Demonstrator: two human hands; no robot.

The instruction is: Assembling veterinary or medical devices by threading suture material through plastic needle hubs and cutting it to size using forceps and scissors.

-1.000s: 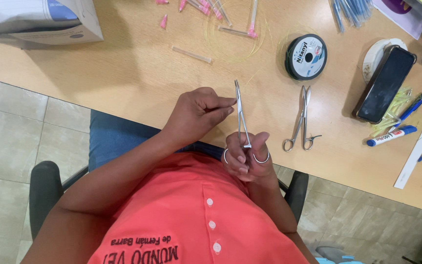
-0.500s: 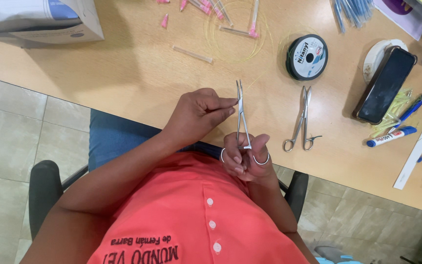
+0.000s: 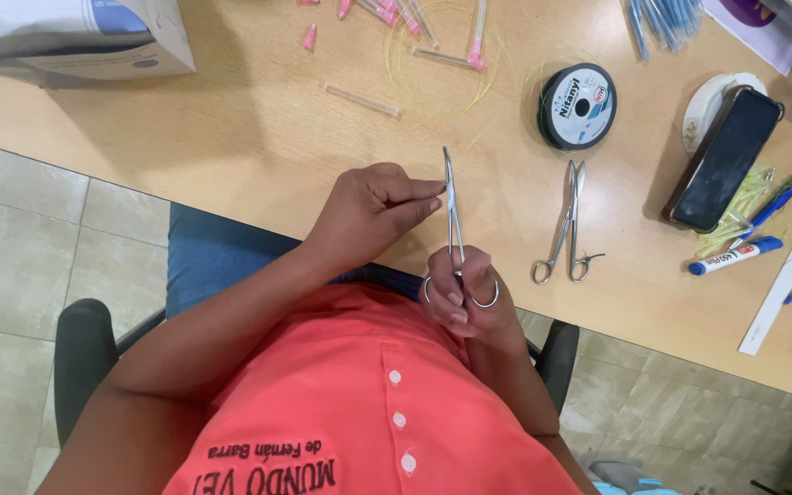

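My right hand grips a slim steel needle holder by its finger rings, its closed jaws pointing away from me over the wooden table. My left hand has its fingertips pinched together right beside the instrument's shaft, touching it or something too thin to make out. A second steel clamp lies flat on the table just right of my hands. A black spool of thread sits beyond it, with loose yellowish line curling across the tabletop.
A white box stands at the far left. Pink-capped needles and a clear tube lie at the back. A dark phone, pens, a ruler and blue sticks crowd the right. Chair arms flank me.
Both hands and the needle holder have barely shifted; the left fingertips stay pinched at the shaft.
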